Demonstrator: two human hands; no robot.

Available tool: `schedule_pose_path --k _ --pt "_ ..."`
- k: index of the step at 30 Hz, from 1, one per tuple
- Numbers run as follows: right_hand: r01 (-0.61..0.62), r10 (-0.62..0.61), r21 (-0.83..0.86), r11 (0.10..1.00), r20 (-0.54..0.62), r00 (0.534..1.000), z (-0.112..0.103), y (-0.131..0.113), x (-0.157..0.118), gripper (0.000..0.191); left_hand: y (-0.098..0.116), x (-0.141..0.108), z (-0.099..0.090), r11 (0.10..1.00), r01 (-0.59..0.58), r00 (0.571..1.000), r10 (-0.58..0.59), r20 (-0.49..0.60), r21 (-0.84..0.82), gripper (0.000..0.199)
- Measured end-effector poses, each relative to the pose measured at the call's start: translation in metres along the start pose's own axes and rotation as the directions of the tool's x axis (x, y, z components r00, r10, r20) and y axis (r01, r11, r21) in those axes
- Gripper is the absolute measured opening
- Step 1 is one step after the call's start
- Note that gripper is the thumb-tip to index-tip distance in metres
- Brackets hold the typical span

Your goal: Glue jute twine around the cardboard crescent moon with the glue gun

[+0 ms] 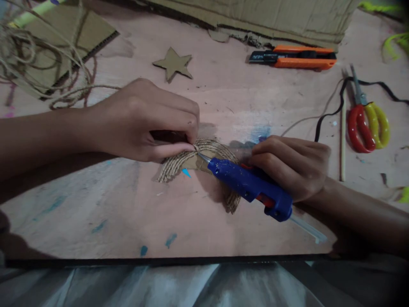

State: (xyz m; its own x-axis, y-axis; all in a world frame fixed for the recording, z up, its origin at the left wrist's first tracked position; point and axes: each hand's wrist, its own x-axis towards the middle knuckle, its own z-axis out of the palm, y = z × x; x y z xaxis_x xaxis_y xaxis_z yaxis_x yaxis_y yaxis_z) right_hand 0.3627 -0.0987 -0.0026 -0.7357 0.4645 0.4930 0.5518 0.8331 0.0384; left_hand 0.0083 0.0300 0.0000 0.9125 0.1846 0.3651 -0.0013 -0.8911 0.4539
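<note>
A cardboard arch covered with curved rows of twine lies on the table near its middle. My left hand is closed, thumb and finger pinching the twine at the top of the arch. In my right hand is a blue hot glue gun, gripped from its right side. The gun's metal nozzle points left and meets the twine close to my left fingertips. A clear glue stick sticks out of its back end. The gun hides part of the arch's right side.
A cardboard star lies beyond my left hand. An orange utility knife is at the back, beside a large cardboard sheet. Red-and-yellow scissors, a thin stick and a black cord lie right. Loose twine tangles over cardboard at left.
</note>
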Motion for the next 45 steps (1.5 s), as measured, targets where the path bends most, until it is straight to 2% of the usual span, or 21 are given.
schedule_pose_path --k 5,10,16,20,23,27,40,45 --pt "0.018 -0.018 -0.018 1.000 0.023 1.000 -0.0026 0.0017 0.0013 0.036 -0.0006 -0.0032 -0.0007 1.000 0.000 1.000 0.000 0.028 -0.003 0.015" --pt "-0.006 0.006 -0.053 0.999 0.001 1.000 -0.0002 -0.0008 0.0021 0.048 0.0002 -0.0025 -0.0014 1.000 -0.004 1.000 0.004 0.011 0.000 0.019" --pt "0.041 -0.041 -0.001 0.999 0.015 0.999 -0.0028 0.0048 0.0014 0.039 0.0011 -0.0024 -0.0010 1.000 0.004 1.000 -0.004 0.020 -0.005 0.015" --pt "0.033 -0.032 -0.030 0.999 0.029 0.999 -0.0054 0.0056 0.0010 0.048 0.0014 -0.0018 -0.0007 1.000 -0.002 1.000 0.003 0.016 -0.004 0.023" --pt "0.026 -0.024 -0.056 0.998 0.040 0.999 -0.0050 0.0047 -0.0005 0.053 0.0019 -0.0037 -0.0007 0.998 0.054 0.998 -0.054 0.024 0.016 0.034" --pt "0.038 -0.038 0.005 0.999 0.027 0.999 -0.0044 0.0061 -0.0030 0.048 0.0020 -0.0075 -0.0005 0.995 0.095 0.995 -0.096 0.039 0.029 0.037" --pt "0.044 -0.043 -0.033 0.998 0.032 0.999 -0.0077 0.0059 -0.0058 0.031 0.0035 -0.0064 -0.0012 0.997 0.073 0.996 -0.074 0.043 0.028 0.028" --pt "0.035 -0.034 -0.024 0.999 0.025 0.999 -0.0090 0.0079 -0.0071 0.045 0.0038 -0.0063 -0.0013 0.996 0.082 0.996 -0.083 0.041 0.018 0.029"
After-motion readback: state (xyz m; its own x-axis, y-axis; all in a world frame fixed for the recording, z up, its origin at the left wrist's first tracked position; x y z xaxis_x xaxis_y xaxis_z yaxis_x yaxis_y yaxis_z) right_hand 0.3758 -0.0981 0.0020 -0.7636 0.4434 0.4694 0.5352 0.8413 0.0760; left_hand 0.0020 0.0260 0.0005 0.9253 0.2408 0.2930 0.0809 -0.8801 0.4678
